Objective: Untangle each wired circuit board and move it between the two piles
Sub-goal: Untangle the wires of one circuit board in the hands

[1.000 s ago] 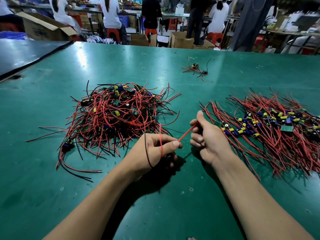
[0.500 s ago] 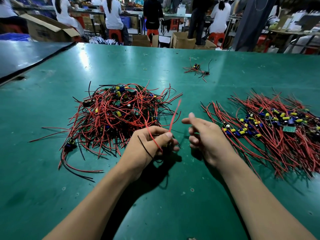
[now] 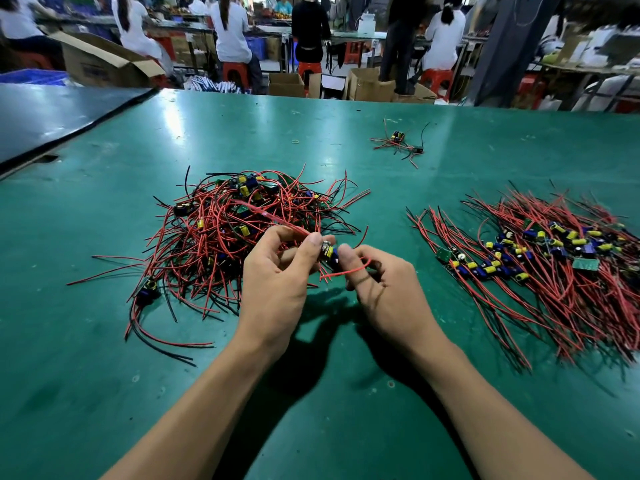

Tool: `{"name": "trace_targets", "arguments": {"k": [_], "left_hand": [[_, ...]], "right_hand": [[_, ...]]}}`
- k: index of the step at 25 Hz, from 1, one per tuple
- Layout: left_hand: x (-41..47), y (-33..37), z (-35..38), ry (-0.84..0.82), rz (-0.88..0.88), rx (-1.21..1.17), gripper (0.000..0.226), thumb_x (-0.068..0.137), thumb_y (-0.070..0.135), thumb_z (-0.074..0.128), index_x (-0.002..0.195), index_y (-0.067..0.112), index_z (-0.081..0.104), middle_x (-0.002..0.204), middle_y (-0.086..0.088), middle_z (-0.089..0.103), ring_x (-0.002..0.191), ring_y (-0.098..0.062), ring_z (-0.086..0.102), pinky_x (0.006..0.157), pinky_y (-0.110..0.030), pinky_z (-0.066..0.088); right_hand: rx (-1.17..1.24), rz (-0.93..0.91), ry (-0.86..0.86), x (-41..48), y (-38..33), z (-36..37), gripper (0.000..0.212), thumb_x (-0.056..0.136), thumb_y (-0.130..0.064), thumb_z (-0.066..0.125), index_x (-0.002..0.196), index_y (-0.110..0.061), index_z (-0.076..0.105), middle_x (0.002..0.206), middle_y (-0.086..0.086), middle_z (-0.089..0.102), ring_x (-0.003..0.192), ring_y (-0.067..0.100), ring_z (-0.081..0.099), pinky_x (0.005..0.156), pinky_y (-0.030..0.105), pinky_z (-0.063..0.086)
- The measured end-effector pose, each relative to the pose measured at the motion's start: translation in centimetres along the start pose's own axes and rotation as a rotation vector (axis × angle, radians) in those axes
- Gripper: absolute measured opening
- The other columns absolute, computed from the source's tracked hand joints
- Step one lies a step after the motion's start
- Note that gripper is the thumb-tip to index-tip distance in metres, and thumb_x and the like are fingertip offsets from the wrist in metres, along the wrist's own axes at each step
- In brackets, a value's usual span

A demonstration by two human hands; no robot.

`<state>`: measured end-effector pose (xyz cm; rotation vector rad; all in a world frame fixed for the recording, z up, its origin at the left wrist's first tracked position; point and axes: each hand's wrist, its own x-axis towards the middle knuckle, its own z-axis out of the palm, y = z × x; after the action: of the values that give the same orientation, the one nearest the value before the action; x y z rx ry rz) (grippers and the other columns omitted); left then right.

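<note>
Both hands now meet on one small circuit board (image 3: 327,253), held just beside the tangled pile (image 3: 221,233): left hand (image 3: 277,275) pinching its body, right hand (image 3: 384,285) (slack a moment ago) pinching its looped red lead (image 3: 348,270) again, so untangling likely continues.

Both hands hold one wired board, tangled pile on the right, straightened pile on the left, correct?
No. The head view shows the tangled pile on the left and the straightened pile on the right. The left hand and right hand do hold the wired board.
</note>
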<state>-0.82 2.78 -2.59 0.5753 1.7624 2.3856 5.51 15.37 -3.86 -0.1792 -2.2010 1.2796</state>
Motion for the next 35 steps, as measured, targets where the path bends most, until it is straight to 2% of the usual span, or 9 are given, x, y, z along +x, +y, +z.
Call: {"name": "trace_targets", "arguments": {"k": [2, 6, 10, 13, 15, 20, 24, 27, 35], "left_hand": [[0.0, 0.0, -0.1, 0.021, -0.035, -0.012, 0.005, 0.090, 0.013, 0.067, 0.090, 0.013, 0.062, 0.085, -0.006, 0.075, 0.083, -0.022, 0.068, 0.082, -0.042, 0.056], [0.2, 0.2, -0.5, -0.147, -0.207, -0.128, 0.028, 0.080, 0.000, 0.071, 0.106, 0.009, 0.063, 0.082, -0.005, 0.067, 0.072, -0.019, 0.066, 0.061, -0.027, 0.057], [0.0, 0.7, -0.4, -0.319, -0.417, -0.298, 0.036, 0.075, -0.013, 0.058, 0.104, 0.007, 0.064, 0.085, -0.014, 0.070, 0.064, -0.027, 0.067, 0.060, -0.029, 0.057], [0.2, 0.9, 0.0, -0.327, -0.547, -0.294, 0.020, 0.082, 0.014, 0.061, 0.100, 0.005, 0.061, 0.084, -0.017, 0.070, 0.060, -0.026, 0.068, 0.058, -0.029, 0.058], [0.4, 0.9, 0.1, -0.339, -0.617, -0.206, 0.037, 0.082, 0.035, 0.061, 0.101, 0.003, 0.059, 0.077, -0.014, 0.069, 0.057, -0.024, 0.068, 0.055, -0.030, 0.058], [-0.4, 0.2, 0.0, -0.373, -0.561, -0.194, 0.024, 0.070, 0.010, 0.073, 0.087, 0.007, 0.056, 0.075, -0.012, 0.068, 0.057, -0.022, 0.066, 0.055, -0.029, 0.058], [-0.1, 0.0, 0.2, -0.368, -0.569, -0.152, 0.027, 0.070, 0.004, 0.072, 0.095, 0.006, 0.061, 0.075, -0.011, 0.068, 0.055, -0.016, 0.061, 0.050, -0.024, 0.053], [-0.1, -0.1, 0.5, -0.383, -0.575, -0.070, 0.018, 0.083, 0.003, 0.062, 0.099, 0.000, 0.070, 0.089, -0.016, 0.063, 0.075, -0.026, 0.054, 0.057, -0.025, 0.051], [-0.4, -0.1, 0.8, -0.367, -0.577, -0.058, 0.011, 0.089, 0.014, 0.064, 0.086, 0.006, 0.070, 0.069, -0.009, 0.067, 0.054, -0.020, 0.064, 0.055, -0.027, 0.052]], "right_hand": [[0.025, 0.047, 0.011, 0.3, -0.1, -0.3, 0.046, 0.099, -0.046, 0.053, 0.065, -0.015, 0.059, 0.054, 0.004, 0.048, 0.054, 0.006, 0.040, 0.054, 0.025, 0.033], [0.249, 0.177, -0.051, 0.8, -0.1, -0.9, 0.043, 0.103, -0.030, 0.058, 0.061, -0.020, 0.053, 0.049, -0.011, 0.043, 0.045, 0.005, 0.036, 0.047, 0.018, 0.029], [0.558, 0.392, -0.148, 1.0, 0.2, -2.3, 0.037, 0.090, -0.041, 0.067, 0.067, -0.016, 0.051, 0.054, -0.003, 0.028, 0.044, 0.011, 0.021, 0.040, 0.020, 0.017], [0.564, 0.421, -0.223, 1.1, 0.5, -2.7, 0.036, 0.084, -0.042, 0.073, 0.062, -0.022, 0.052, 0.057, -0.002, 0.031, 0.050, 0.014, 0.023, 0.049, 0.030, 0.012], [0.516, 0.424, -0.270, 1.1, 0.7, -2.8, 0.035, 0.081, -0.044, 0.075, 0.062, -0.023, 0.054, 0.056, -0.002, 0.036, 0.049, 0.013, 0.027, 0.049, 0.031, 0.012], [0.517, 0.468, -0.214, 1.0, 1.1, -2.9, 0.031, 0.080, -0.047, 0.079, 0.071, -0.020, 0.066, 0.055, -0.006, 0.041, 0.043, 0.008, 0.032, 0.046, 0.018, 0.028], [0.558, 0.494, -0.111, 1.5, 1.3, -2.7, 0.033, 0.071, -0.050, 0.079, 0.070, -0.018, 0.072, 0.056, -0.007, 0.045, 0.042, 0.006, 0.032, 0.038, 0.016, 0.024], [0.603, 0.516, -0.116, 1.5, 1.3, -2.4, 0.031, 0.078, -0.045, 0.080, 0.068, -0.018, 0.069, 0.052, -0.004, 0.039, 0.039, 0.008, 0.028, 0.037, 0.018, 0.021], [0.620, 0.599, -0.188, 1.2, 1.5, -2.0, 0.038, 0.076, -0.055, 0.082, 0.077, -0.020, 0.068, 0.076, 0.017, 0.041, 0.061, 0.019, 0.034, 0.058, 0.032, 0.025]]}}
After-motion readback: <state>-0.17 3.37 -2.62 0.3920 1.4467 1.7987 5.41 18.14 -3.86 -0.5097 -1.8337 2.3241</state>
